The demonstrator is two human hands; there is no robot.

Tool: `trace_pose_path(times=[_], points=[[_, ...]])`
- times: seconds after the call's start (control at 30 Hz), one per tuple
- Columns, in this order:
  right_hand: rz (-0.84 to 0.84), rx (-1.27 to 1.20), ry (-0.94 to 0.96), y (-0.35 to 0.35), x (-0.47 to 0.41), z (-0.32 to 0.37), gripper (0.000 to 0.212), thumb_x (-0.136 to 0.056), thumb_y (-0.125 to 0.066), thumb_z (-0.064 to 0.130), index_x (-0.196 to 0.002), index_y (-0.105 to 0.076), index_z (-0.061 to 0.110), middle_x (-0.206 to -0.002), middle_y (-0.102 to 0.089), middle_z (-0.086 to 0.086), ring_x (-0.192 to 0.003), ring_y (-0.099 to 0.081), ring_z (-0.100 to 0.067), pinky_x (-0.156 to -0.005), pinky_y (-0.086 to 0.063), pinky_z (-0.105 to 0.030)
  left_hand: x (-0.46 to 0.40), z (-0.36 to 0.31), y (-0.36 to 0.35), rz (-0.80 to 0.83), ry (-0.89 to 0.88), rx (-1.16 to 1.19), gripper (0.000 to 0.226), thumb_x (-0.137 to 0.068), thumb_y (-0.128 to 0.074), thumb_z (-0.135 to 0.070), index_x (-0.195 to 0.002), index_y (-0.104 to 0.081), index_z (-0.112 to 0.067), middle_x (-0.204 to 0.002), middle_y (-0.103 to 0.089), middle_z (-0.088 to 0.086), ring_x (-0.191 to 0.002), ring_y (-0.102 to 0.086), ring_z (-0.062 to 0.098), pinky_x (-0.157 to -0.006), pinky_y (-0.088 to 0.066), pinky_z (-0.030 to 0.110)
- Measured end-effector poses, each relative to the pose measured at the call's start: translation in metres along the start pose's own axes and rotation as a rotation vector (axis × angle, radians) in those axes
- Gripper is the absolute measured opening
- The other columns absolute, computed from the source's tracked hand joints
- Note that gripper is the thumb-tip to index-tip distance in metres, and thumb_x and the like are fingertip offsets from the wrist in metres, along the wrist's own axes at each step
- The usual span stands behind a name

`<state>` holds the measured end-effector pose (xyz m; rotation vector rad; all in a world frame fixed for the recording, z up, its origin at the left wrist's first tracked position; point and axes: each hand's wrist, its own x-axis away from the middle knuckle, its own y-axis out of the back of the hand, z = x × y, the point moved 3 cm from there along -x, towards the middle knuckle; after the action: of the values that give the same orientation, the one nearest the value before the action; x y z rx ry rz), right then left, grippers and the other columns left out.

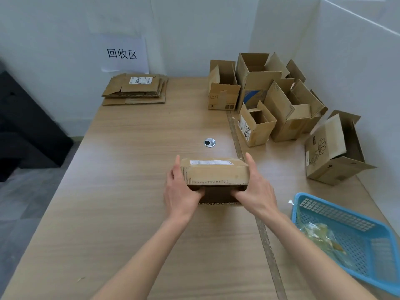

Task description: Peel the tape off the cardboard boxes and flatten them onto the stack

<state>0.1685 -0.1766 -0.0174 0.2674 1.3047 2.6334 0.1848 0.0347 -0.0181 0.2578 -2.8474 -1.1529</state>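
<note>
A: Where is the box (216, 173) sitting?
B: Mid-table (129, 191), lying between both hands. The left hand (180, 189) is gripping one end, the right hand (256, 187) the other, thumbs curling into its dark open front.
A: Inside?
B: Too shadowed to tell. The flattened stack (135, 88) is lying far left; the blue basket (346, 237) is running off-frame, its crumpled contents unclear.
</note>
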Motion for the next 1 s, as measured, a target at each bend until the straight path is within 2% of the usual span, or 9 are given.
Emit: trace_pose_path(times=[0.2, 0.3, 0.47, 0.53, 0.6, 0.67, 0.73, 0.9, 1.0], points=[[-0.072, -0.252, -0.065, 0.031, -0.013, -0.009, 0.119, -0.073, -0.090, 0.027, -0.160, -0.010, 0.044, -0.133, -0.062, -0.004, -0.124, -0.056, -0.031, -0.095, -0.045, -0.035, -0.011, -0.018, 0.012, 0.058, -0.060, 0.278, 0.114, -0.064, -0.082, -0.026, -0.155, -0.019, -0.051, -0.138, -0.061, -0.013, -0.121, -0.060, 0.006, -0.100, -0.050, 0.029], [-0.048, -0.306, -0.023, 0.037, -0.013, -0.013, 0.118, -0.074, -0.089, 0.021, -0.159, -0.012, 0.048, -0.131, -0.060, 0.004, -0.117, -0.056, -0.022, -0.096, -0.047, -0.032, -0.012, -0.017, 0.018, 0.184, -0.041, 0.489, 0.095, -0.082, -0.070, -0.003, -0.157, -0.027, -0.042, -0.142, -0.059, -0.007, -0.121, -0.058, 0.002, -0.095, -0.049, 0.013], [0.214, -0.257, 0.072, 0.034, -0.006, -0.029, 0.107, -0.083, -0.069, 0.005, -0.153, -0.011, 0.061, -0.131, -0.055, 0.008, -0.110, -0.061, -0.018, -0.086, -0.056, -0.029, -0.008, 0.021, 0.025, 0.379, -0.031, 0.460, 0.086, -0.087, -0.049, 0.013, -0.148, -0.042, -0.047, -0.080, -0.068, -0.021, -0.070, -0.057, 0.006, -0.062, -0.048, 0.019], [0.341, -0.157, 0.098, 0.026, 0.000, -0.033, 0.104, -0.087, -0.057, -0.001, -0.155, -0.005, 0.058, -0.136, -0.052, 0.005, -0.112, -0.061, -0.017, -0.082, -0.054, -0.023, -0.006, 0.041, 0.024, 0.417, 0.039, 0.455, 0.085, -0.084, -0.051, 0.006, -0.142, -0.046, -0.056, -0.087, -0.068, -0.011, -0.079, -0.056, 0.014, -0.070, -0.053, 0.027], [0.417, -0.074, 0.165, 0.012, 0.006, -0.037, 0.104, -0.086, -0.049, -0.008, -0.157, -0.003, 0.053, -0.157, -0.037, 0.003, -0.137, -0.048, -0.022, -0.105, -0.044, -0.024, -0.002, 0.056, 0.022, 0.450, 0.139, 0.521, 0.084, -0.080, -0.052, 0.002, -0.137, -0.049, -0.059, -0.106, -0.069, -0.005, -0.092, -0.060, 0.020, -0.086, -0.060, 0.042], [0.501, 0.035, 0.233, -0.004, 0.013, -0.043, 0.104, -0.084, -0.044, -0.012, -0.158, 0.000, 0.048, -0.170, -0.002, 0.008, -0.152, -0.027, -0.020, -0.116, -0.030, -0.024, 0.004, 0.065, 0.020, 0.507, 0.212, 0.609, 0.078, -0.080, -0.051, 0.001, -0.138, -0.047, -0.052, -0.122, -0.069, -0.015, -0.108, -0.067, 0.014, -0.090, -0.060, 0.046], [0.572, 0.183, 0.275, -0.020, 0.020, -0.049, 0.099, -0.087, -0.040, -0.011, -0.161, 0.002, 0.040, -0.169, 0.013, 0.008, -0.153, -0.022, -0.020, -0.118, -0.029, -0.027, 0.010, 0.077, 0.020, 0.549, 0.268, 0.651, 0.068, -0.075, -0.050, -0.013, -0.135, -0.048, -0.045, -0.120, -0.070, -0.024, -0.113, -0.066, 0.014, -0.090, -0.059, 0.044], [0.721, 0.404, 0.293, -0.060, 0.040, -0.066, 0.090, -0.091, -0.039, -0.002, -0.162, 0.003, 0.034, -0.168, 0.020, 0.012, -0.157, 0.006, -0.011, -0.125, -0.023, -0.036, 0.022, 0.129, 0.009, 0.440, 0.457, 0.497, 0.037, -0.099, -0.059, -0.032, -0.134, -0.055, -0.020, -0.118, -0.068, 0.000, -0.113, -0.065, 0.021, -0.093, -0.057, 0.046], [0.747, 0.560, 0.307, -0.083, 0.046, -0.071, 0.079, -0.095, -0.044, 0.023, -0.162, -0.005, 0.035, -0.169, 0.014, 0.014, -0.157, 0.006, -0.010, -0.122, -0.029, -0.039, 0.036, 0.148, -0.004, 0.439, 0.335, 0.306, 0.049, -0.093, -0.073, -0.028, -0.132, -0.044, -0.032, -0.111, -0.066, 0.000, -0.097, -0.065, 0.011, -0.084, -0.055, 0.033]])
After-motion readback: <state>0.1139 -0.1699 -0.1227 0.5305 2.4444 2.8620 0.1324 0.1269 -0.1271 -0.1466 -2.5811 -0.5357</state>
